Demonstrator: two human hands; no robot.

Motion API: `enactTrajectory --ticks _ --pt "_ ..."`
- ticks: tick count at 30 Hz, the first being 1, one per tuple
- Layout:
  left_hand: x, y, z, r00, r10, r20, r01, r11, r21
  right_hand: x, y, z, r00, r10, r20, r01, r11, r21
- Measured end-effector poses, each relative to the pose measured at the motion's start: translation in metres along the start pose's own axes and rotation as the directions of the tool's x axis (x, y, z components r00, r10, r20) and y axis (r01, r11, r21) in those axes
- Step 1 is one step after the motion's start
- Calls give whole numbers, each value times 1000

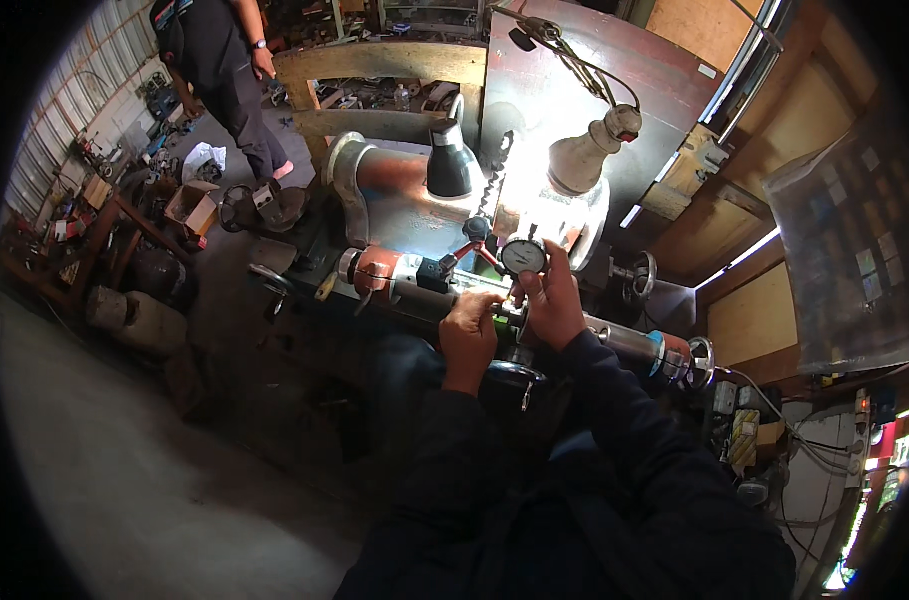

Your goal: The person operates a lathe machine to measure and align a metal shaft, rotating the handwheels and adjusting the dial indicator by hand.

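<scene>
My right hand point(556, 305) grips a round white-faced dial gauge point(522, 257) at its lower right rim. The gauge sits at the end of a jointed holder arm point(490, 257) with red rods and a dark knob point(476, 229). To the left, a black block point(434, 273) stands on the machine beside a grey cylinder point(421, 298). Just below the gauge is my left hand point(468, 330), its fingers closed together close to the metal parts. What they pinch, if anything, is hidden.
Two work lamps point(454, 165) point(586, 160) hang over the lathe-like machine. Handwheels point(701, 363) point(637, 275) stick out on the right. Another person point(224, 75) stands at the far left near a cardboard box point(191, 207). Cables point(814, 440) run along the right wall.
</scene>
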State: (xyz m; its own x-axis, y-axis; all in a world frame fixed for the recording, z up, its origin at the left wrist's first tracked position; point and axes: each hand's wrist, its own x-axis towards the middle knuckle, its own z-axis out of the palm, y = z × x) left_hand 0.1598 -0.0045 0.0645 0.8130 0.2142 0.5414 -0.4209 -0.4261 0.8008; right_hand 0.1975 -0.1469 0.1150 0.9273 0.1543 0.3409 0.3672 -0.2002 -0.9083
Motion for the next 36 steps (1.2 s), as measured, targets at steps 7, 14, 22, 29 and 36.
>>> enactTrajectory --ticks 7,14,22,29,36 --pt "1 -1 1 999 37 -20 -37 999 -34 0 -7 -2 994 99 45 -98 994 -42" --pt "-2 -3 4 996 -60 -67 59 998 -17 1 -9 -8 995 -81 62 82 997 -7" --pt "-4 1 1 999 -50 3 50 998 -35 5 -9 -13 986 -163 44 168 967 -191" --pt "0 8 4 991 -108 74 109 994 -11 3 -12 -11 996 54 74 -45 992 -117" --pt "-2 8 8 995 -97 26 98 995 -19 3 -1 -8 997 30 65 -22 993 -115"
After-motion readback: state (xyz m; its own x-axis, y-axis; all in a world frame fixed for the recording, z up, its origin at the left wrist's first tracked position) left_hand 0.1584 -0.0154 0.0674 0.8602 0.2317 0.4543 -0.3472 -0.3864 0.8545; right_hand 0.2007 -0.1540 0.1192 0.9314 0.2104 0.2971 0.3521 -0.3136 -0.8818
